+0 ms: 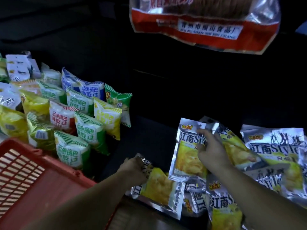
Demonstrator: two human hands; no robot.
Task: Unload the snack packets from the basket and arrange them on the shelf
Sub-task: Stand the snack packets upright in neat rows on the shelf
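- Hands first: the left hand [135, 168] is closed on the top edge of a silver-and-yellow packet [159, 191] lying at the front of the shelf; the right hand [210, 147] pinches the upper corner of a second packet [187, 156], which stands tilted against the silver pile [269, 156].
- Basket [29, 176] sits low on the left, its mesh side facing up; what remains inside cannot be told.
- Striped bags [86, 130] already stand in rows on the left, well apart from the silver ones.
- Advice, as a judgement: grip each packet by its sealed edge, not the filled middle, so the contents are not crushed.
- Lay the silver packets face up, printing the same way, overlapping evenly towards the dark shelf [149, 130] gap between the groups.
- Mind the big red bag [204, 22] overhead when lifting.
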